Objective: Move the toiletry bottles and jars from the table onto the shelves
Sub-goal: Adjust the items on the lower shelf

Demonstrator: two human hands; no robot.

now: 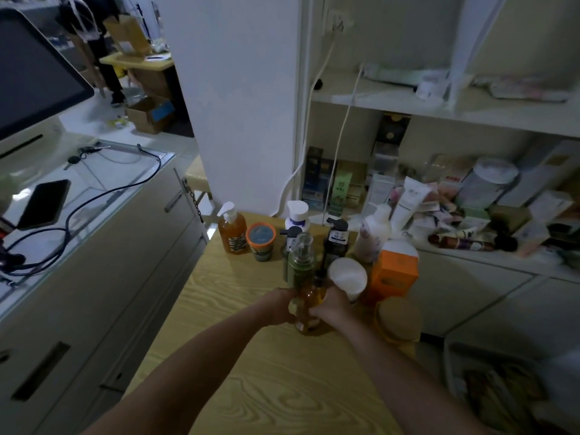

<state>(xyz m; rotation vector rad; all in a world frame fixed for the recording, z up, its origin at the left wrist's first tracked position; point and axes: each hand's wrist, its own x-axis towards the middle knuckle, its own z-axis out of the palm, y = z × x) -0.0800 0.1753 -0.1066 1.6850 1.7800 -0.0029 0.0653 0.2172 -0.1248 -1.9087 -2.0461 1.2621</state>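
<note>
Amber bottle, topped with a black pump, stands upright between my two hands near the middle of the wooden tabletop. My right grip is curled round its right side, fingers closed on it. My left grip is also curled closed, round the lower part of a green spray bottle with a clear cap. That bottle touches the amber bottle on its left. I cannot tell whether either base rests on the tabletop.

Just beyond my right grip sits a white-lidded jar, with an orange box beside it. A tan-lidded jar sits nearer me at the right edge. Toward the far edge stand an orange pump bottle, an orange-rimmed jar, a white pump bottle, a dark pump bottle and a pale bottle. Past the far right corner, the shelves hold a crowded jumble of tubes and boxes on the lower level.
</note>
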